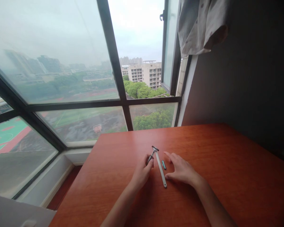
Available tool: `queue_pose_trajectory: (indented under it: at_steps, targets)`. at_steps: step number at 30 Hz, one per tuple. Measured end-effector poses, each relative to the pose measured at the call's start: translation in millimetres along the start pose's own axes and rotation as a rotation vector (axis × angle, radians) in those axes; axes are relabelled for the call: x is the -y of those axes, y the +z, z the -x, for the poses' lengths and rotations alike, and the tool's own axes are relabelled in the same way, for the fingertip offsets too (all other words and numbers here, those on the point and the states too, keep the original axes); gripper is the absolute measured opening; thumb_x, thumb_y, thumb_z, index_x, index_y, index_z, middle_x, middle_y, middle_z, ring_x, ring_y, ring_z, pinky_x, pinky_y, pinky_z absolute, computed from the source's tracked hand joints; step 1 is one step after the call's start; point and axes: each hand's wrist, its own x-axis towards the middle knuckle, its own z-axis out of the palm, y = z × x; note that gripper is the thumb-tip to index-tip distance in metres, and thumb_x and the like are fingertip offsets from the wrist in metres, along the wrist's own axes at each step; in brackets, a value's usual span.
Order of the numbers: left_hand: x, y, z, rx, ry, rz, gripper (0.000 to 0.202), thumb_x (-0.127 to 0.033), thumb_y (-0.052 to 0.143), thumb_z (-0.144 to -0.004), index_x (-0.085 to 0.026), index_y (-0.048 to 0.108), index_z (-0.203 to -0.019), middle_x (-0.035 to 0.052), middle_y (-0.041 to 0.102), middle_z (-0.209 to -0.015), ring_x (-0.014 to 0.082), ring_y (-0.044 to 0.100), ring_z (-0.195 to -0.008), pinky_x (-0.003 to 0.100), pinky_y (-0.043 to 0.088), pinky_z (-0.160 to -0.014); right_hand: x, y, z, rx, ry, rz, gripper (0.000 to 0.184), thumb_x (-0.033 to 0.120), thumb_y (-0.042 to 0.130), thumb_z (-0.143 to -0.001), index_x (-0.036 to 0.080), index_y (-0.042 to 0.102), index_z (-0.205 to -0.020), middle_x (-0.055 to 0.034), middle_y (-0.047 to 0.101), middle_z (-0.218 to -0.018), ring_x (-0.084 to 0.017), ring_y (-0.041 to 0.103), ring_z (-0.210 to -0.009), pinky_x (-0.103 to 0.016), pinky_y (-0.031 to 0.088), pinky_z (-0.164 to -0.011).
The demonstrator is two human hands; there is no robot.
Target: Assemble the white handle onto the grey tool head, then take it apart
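Observation:
My left hand (144, 168) is closed around the dark handle of a razor (153, 153), whose silver neck and crosswise head point away from me. Just right of it lies a long, pale grey flat stick (161, 171) with a small hole at its near end. Its far end meets the razor head in view; whether they touch I cannot tell. A small teal and dark oblong piece (164, 165) rests on the table beside the stick. My right hand (181, 168) is open at its right, thumb and fingers apart, with nothing in its grasp.
The reddish-brown wooden table (104, 189) reaches to a dark-framed window (123, 102) at its far edge. One pane (169, 47) stands open. A grey garment (201, 28) hangs at upper right, before a dark wall (239, 82). A pale ledge (59, 176) runs at the left.

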Motion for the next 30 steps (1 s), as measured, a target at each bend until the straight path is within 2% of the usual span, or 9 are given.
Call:
queue_pose_trajectory:
  at_steps: [4, 9, 13, 16, 18, 20, 24, 30]
  targets:
    - [-2, -0.5, 0, 0.003, -0.02, -0.017, 0.024, -0.036, 0.043, -0.089, -0.017, 0.055, -0.082, -0.0018, 0.051, -0.066, 0.0147, 0.048, -0.065, 0.025, 0.037, -0.063, 3, 2, -1, 0.007, 0.015, 0.017, 0.097, 0.041, 0.077, -0.057, 0.031, 0.034, -0.143, -0.0065, 0.056, -0.116, -0.026, 0.051, -0.111, -0.032, 0.04, -0.088]
    - [-2, -0.9, -1, -0.008, -0.035, 0.029, 0.03, -0.041, 0.047, -0.088, -0.017, 0.051, -0.072, -0.003, 0.048, -0.062, 0.0127, 0.045, -0.061, 0.024, 0.034, -0.059, 3, 2, -2, 0.001, 0.038, 0.035, 0.092, 0.043, 0.078, -0.056, 0.028, 0.042, -0.139, -0.0083, 0.055, -0.121, -0.027, 0.049, -0.115, -0.033, 0.038, -0.092]
    - [-1, 0.2, -3, 0.017, -0.071, 0.162, 0.036, -0.05, 0.049, -0.085, -0.016, 0.053, -0.074, -0.0042, 0.046, -0.057, 0.01, 0.041, -0.053, 0.022, 0.031, -0.054, -3, 3, -6, -0.071, -0.01, -0.047, 0.078, 0.043, 0.074, -0.065, 0.023, 0.047, -0.135, -0.0068, 0.061, -0.106, -0.023, 0.057, -0.097, -0.03, 0.043, -0.082]
    - [-4, 0.7, -4, 0.075, -0.204, 0.318, 0.046, -0.062, 0.05, -0.079, -0.016, 0.053, -0.073, -0.007, 0.04, -0.047, 0.0066, 0.028, -0.04, 0.021, 0.021, -0.044, -4, 3, -9, -0.13, -0.054, -0.154, 0.057, 0.046, 0.063, -0.079, 0.018, 0.055, -0.128, -0.0049, 0.064, -0.087, -0.019, 0.058, -0.076, -0.029, 0.044, -0.072]
    - [-8, 0.5, -4, 0.131, -0.285, 0.419, 0.051, -0.067, 0.049, -0.075, -0.015, 0.054, -0.072, -0.0087, 0.035, -0.042, 0.0051, 0.021, -0.036, 0.02, 0.015, -0.041, -1, 3, -10, -0.16, -0.097, -0.255, 0.049, 0.047, 0.057, -0.084, 0.016, 0.058, -0.122, -0.0045, 0.063, -0.082, -0.017, 0.056, -0.071, -0.028, 0.044, -0.068]
    - [-13, 0.2, -3, 0.143, -0.333, 0.476, 0.054, -0.068, 0.049, -0.075, -0.015, 0.055, -0.071, -0.0081, 0.035, -0.041, 0.0044, 0.019, -0.035, 0.02, 0.012, -0.039, 4, 2, -9, -0.167, -0.143, -0.38, 0.047, 0.047, 0.057, -0.084, 0.016, 0.06, -0.12, -0.0043, 0.064, -0.083, -0.016, 0.056, -0.069, -0.027, 0.044, -0.064]
    - [-19, 1.1, -1, 0.181, -0.391, 0.498, 0.059, -0.071, 0.048, -0.073, -0.014, 0.056, -0.064, -0.0069, 0.034, -0.038, 0.0041, 0.02, -0.034, 0.021, 0.011, -0.038, 13, 3, -7, -0.084, -0.205, -0.618, 0.048, 0.048, 0.062, -0.082, 0.02, 0.058, -0.12, -0.0021, 0.062, -0.084, -0.014, 0.056, -0.068, -0.024, 0.044, -0.059]
    - [-23, 4.2, 1, 0.189, -0.373, 0.5, 0.057, -0.069, 0.052, -0.073, -0.015, 0.053, -0.057, -0.0061, 0.034, -0.038, 0.004, 0.021, -0.034, 0.021, 0.009, -0.038, 13, 5, -8, -0.022, -0.215, -0.872, 0.049, 0.042, 0.067, -0.079, 0.022, 0.056, -0.123, -0.0005, 0.057, -0.082, -0.013, 0.053, -0.07, -0.025, 0.044, -0.063]
